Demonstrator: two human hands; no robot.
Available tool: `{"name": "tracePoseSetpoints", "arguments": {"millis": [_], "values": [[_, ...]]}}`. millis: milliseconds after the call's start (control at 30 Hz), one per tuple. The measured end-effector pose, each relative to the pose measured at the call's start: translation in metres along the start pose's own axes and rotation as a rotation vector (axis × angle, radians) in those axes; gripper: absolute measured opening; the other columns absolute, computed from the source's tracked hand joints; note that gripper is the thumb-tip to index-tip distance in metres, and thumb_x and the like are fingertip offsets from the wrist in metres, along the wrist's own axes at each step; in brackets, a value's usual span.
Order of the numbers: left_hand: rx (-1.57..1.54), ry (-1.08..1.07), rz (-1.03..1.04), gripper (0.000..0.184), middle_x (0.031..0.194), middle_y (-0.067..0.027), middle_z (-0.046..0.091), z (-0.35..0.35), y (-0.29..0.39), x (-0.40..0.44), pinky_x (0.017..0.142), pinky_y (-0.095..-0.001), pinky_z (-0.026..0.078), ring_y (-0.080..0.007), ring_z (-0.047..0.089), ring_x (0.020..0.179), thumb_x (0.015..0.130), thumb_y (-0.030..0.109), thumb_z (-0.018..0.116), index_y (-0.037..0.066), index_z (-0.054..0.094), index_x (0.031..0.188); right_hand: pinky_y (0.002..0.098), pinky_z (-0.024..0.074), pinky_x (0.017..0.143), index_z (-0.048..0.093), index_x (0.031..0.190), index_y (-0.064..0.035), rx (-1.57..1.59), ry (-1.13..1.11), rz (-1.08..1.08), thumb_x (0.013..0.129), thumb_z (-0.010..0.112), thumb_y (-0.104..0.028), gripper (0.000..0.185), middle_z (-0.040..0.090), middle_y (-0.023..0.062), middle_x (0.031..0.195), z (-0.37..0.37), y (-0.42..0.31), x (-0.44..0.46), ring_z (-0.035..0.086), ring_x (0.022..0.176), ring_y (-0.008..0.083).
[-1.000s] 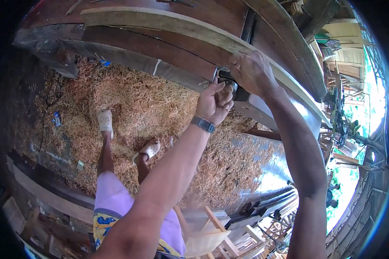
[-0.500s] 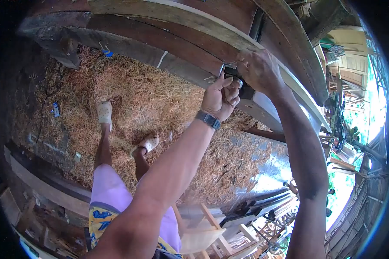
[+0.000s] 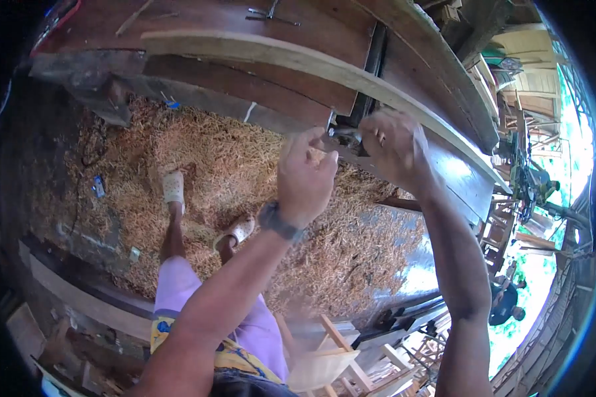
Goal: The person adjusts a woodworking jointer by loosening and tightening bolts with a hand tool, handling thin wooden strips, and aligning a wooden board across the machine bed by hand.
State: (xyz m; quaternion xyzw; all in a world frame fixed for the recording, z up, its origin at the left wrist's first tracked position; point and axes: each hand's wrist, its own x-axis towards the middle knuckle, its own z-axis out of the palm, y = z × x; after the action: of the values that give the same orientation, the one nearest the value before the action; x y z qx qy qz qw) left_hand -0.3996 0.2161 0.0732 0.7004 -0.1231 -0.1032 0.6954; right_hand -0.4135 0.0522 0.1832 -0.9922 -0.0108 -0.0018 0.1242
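My left hand [image 3: 306,178], with a dark watch on the wrist, hangs in front of the bench edge. Its thumb and fingers are apart, and I see nothing held between them. Motion blurs my right hand [image 3: 396,147], which is closed, fingers curled, beside a small black-and-silver metal fitting [image 3: 346,131] at the bench edge. What the right fingers pinch is hidden. Behind both hands a long pale wooden strip [image 3: 265,49] runs along the brown wooden bench [image 3: 258,86].
A T-shaped metal tool [image 3: 271,16] lies on the far bench top. Wood shavings [image 3: 245,152] cover the floor around my feet in light clogs [image 3: 173,187]. Wooden frames [image 3: 331,364] stand at the lower right. People in dark clothes [image 3: 506,301] are in the right background.
My left hand has let go of the metal fitting and drawn back down and left. My right hand stays near the fitting, shifted slightly lower. The view has tilted, showing more bench top.
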Motion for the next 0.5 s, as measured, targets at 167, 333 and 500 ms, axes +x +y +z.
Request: {"name": "tracePoseSetpoints", "arguments": {"millis": [167, 333, 500], "values": [[-0.007, -0.310, 0.378, 0.030, 0.096, -0.0123, 0.071, -0.055, 0.032, 0.016, 0.079, -0.0345, 0.053, -0.0227, 0.067, 0.082, 0.085, 0.004, 0.070, -0.001, 0.069, 0.115, 0.0405, 0.0495, 0.075, 0.064, 0.080, -0.0067, 0.164, 0.131, -0.073, 0.082, 0.066, -0.003, 0.005, 0.065, 0.0080, 0.071, -0.010, -0.045, -0.023, 0.065, 0.068, 0.0248], [-0.182, -0.503, 0.089, 0.019, 0.093, -0.0129, 0.071, -0.094, 0.072, 0.016, 0.075, -0.0307, 0.053, -0.0212, 0.068, 0.081, 0.087, 0.001, 0.068, -0.001, 0.073, 0.106, 0.0401, 0.0485, 0.076, 0.066, 0.087, -0.0058, 0.251, 0.109, 0.030, 0.081, 0.071, -0.005, 0.008, 0.067, 0.0085, 0.075, -0.037, -0.101, -0.021, 0.067, 0.071, 0.0249], [-0.284, -0.616, -0.174, 0.014, 0.089, -0.0088, 0.071, -0.136, 0.094, 0.027, 0.069, -0.0268, 0.053, -0.0134, 0.066, 0.078, 0.093, 0.004, 0.066, -0.002, 0.072, 0.104, 0.0372, 0.0522, 0.074, 0.067, 0.096, -0.0017, 0.439, 0.032, 0.231, 0.080, 0.072, -0.002, 0.016, 0.069, 0.0105, 0.081, -0.058, -0.143, -0.006, 0.070, 0.080, 0.0248]]}}
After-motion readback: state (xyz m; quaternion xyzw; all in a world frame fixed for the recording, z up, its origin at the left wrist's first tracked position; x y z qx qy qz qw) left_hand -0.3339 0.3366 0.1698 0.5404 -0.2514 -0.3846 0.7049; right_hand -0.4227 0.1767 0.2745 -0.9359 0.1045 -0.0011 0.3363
